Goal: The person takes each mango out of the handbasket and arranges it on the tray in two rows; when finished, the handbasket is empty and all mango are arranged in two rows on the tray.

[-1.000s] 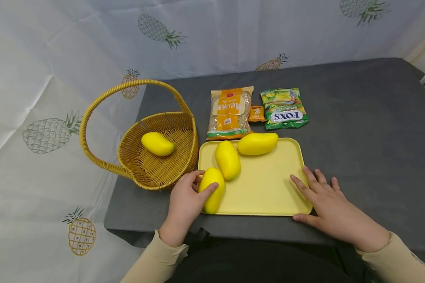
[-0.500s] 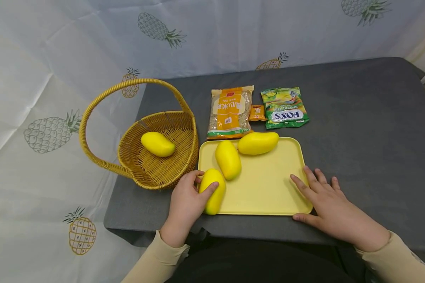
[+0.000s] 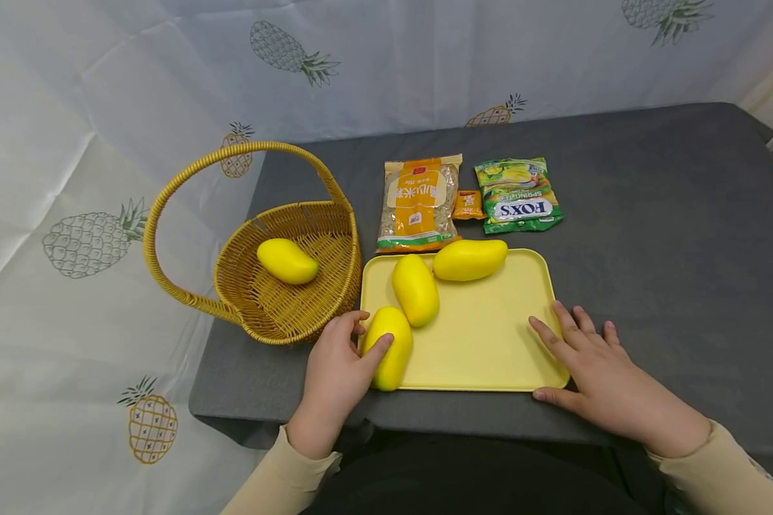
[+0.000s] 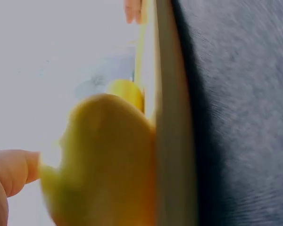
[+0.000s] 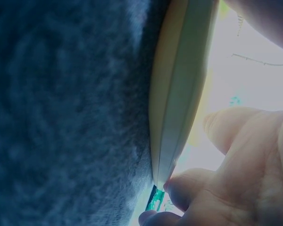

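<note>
In the head view my left hand (image 3: 341,365) is at the near left corner of the pale yellow tray (image 3: 483,322). It holds a yellow mango (image 3: 389,354) loosely, the thumb on top and the other fingers along its left side. That mango (image 4: 104,165) lies on the tray edge in the left wrist view, the thumb touching it. Two more mangoes, one upright (image 3: 415,290) and one sideways (image 3: 469,260), lie farther back on the tray. My right hand (image 3: 605,379) rests with spread fingers on the tray's right edge; the right wrist view shows its fingers (image 5: 236,129) beside the rim.
Left of the tray stands a wicker basket (image 3: 354,286) with a tall handle and one mango (image 3: 287,261) inside. Behind the tray lie a grain bag (image 3: 419,204), a small orange packet (image 3: 468,205) and a green candy bag (image 3: 518,194). Grey cloth (image 3: 670,236) covers the table.
The near mango has shifted very slightly to the right, while my left thumb and index finger have drawn slightly left. My right hand stays in place.
</note>
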Demonstrator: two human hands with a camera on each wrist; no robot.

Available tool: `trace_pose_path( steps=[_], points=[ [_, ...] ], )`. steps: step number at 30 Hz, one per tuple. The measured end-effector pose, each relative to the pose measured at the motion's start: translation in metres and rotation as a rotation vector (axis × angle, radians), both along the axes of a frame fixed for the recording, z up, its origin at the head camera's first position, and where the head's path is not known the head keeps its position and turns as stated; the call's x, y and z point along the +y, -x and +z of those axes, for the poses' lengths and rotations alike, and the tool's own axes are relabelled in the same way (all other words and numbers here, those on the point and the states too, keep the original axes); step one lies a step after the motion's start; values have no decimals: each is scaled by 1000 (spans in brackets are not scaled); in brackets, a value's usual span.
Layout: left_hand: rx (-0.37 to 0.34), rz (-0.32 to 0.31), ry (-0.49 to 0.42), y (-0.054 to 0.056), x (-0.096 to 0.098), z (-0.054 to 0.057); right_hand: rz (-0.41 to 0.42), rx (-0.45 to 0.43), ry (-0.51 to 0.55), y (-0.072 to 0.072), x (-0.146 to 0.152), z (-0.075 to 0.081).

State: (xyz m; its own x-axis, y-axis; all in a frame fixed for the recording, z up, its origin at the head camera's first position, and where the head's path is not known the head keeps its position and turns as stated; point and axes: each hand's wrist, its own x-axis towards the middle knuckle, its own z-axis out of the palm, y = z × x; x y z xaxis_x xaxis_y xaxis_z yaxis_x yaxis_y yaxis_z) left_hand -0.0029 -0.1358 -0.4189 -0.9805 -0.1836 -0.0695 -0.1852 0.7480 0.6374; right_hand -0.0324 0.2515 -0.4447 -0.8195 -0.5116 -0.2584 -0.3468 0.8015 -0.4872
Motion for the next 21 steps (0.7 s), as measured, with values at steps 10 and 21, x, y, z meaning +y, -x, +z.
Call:
trace_pose_path(
  steps=[10,21],
  points=[
    [75,-83,-73,-4,-8,22,-3,-4,1,0,0,1],
    [179,-109,-237,24,-52,68,-5,-24,5,0,0,1]
  ],
)
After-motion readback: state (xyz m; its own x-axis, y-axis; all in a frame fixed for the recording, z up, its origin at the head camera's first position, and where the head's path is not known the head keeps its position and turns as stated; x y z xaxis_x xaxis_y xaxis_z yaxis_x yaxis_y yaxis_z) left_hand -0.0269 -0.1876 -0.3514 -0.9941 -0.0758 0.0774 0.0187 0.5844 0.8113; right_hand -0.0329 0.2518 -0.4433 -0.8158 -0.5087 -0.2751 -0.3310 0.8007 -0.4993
